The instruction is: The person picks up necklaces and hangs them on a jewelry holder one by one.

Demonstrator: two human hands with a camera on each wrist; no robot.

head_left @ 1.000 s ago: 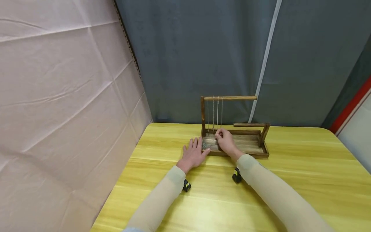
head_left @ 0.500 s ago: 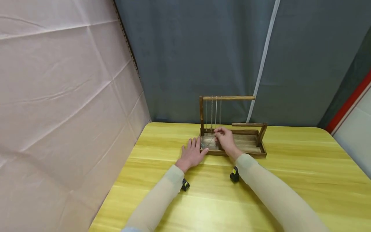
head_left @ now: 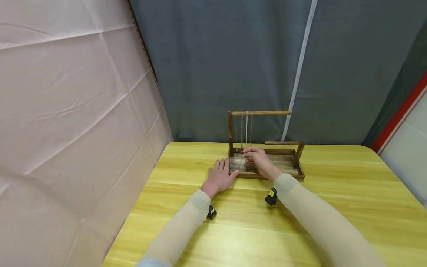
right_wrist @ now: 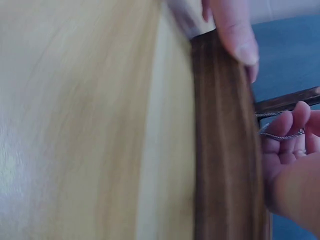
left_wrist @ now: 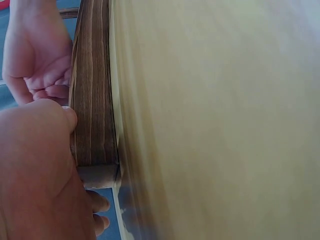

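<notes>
Right hand (head_left: 258, 159): over the left half of the wooden tray (head_left: 290, 172), fingers curled, pinching a thin silver chain (right_wrist: 280, 135); the right wrist view shows the chain running across the fingertips (right_wrist: 292, 120).
Left hand (head_left: 220, 177): palm down on the counter (head_left: 333, 193), fingers straight and spread a little, fingertips against the tray's left end; it holds nothing.
Tray: dark wood, shallow, standing near the counter's far edge, about midway along it, long side parallel to that edge.
Stand: a tall post at the tray's left end carries a top rail (head_left: 263, 112); a shorter post and lower rail (head_left: 281, 143) sit at the right end.
Hanging chains (head_left: 246, 128): several fine ones draped over the top rail near its left end, dropping straight into the tray just behind the right hand.
Loose chain (head_left: 232, 167): a small heap on the tray floor at the left end, between the two hands.
Sleeves: pale beige on both forearms.
Surroundings: grey curtain behind the counter, pale sheet along the left side.
</notes>
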